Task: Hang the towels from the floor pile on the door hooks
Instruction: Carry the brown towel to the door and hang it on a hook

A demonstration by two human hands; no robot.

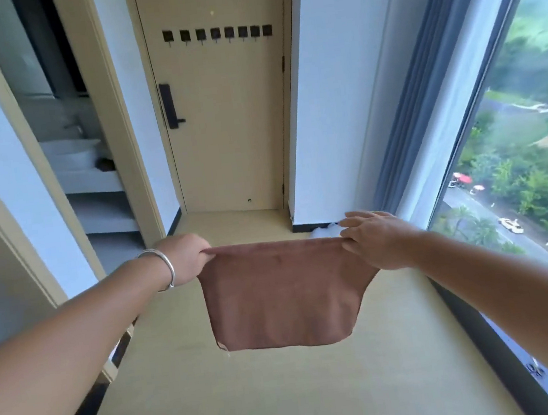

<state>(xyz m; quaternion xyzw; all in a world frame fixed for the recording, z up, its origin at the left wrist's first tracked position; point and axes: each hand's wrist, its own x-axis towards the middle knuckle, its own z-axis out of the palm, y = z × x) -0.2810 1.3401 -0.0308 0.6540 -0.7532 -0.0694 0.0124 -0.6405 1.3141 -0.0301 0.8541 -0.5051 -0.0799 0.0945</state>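
The brown towel [283, 295] hangs in the air in front of the person, soft, light and floppy. The left hand [187, 257] and right hand [371, 238] pinch its top corners. The hooks [217, 34] wait at twelve o'clock on the door [233, 143]. Holding the top edge looks best.

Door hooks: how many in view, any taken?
8 hooks, one row across the upper door, above the handle; all bare. The brown towel is off the door, held by the left hand and right hand. None look hidden.
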